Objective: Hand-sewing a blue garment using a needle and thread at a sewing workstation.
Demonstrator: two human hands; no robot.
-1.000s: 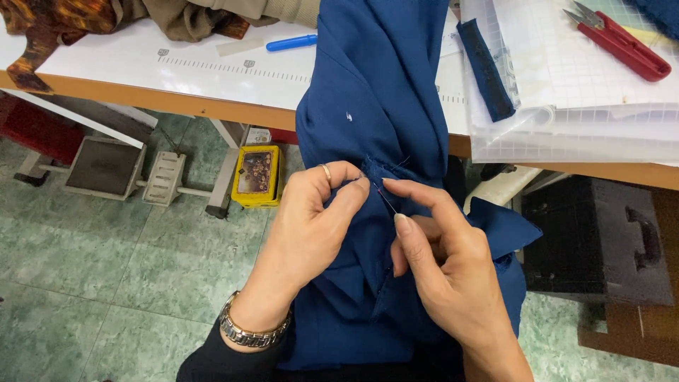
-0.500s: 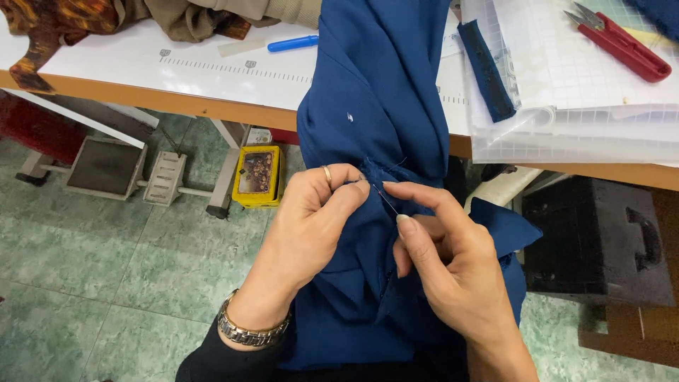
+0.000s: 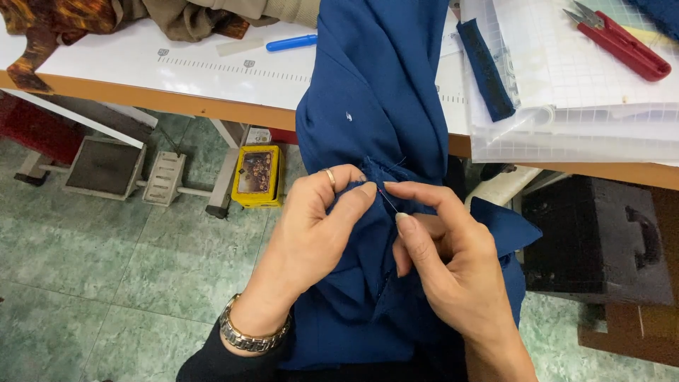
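Both hands meet mid-frame on blue fabric (image 3: 375,106) hanging off the table (image 3: 141,99) edge toward the person. Left hand (image 3: 311,226) pinches a fold; right hand (image 3: 445,247) pinches a needle (image 3: 388,201), slanting up-left toward the left fingertips, just beside them.

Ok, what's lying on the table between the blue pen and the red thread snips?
In the head view, the blue garment drapes over the table edge between the blue pen and the red snips, followed by a dark fabric strip on clear gridded sheets.
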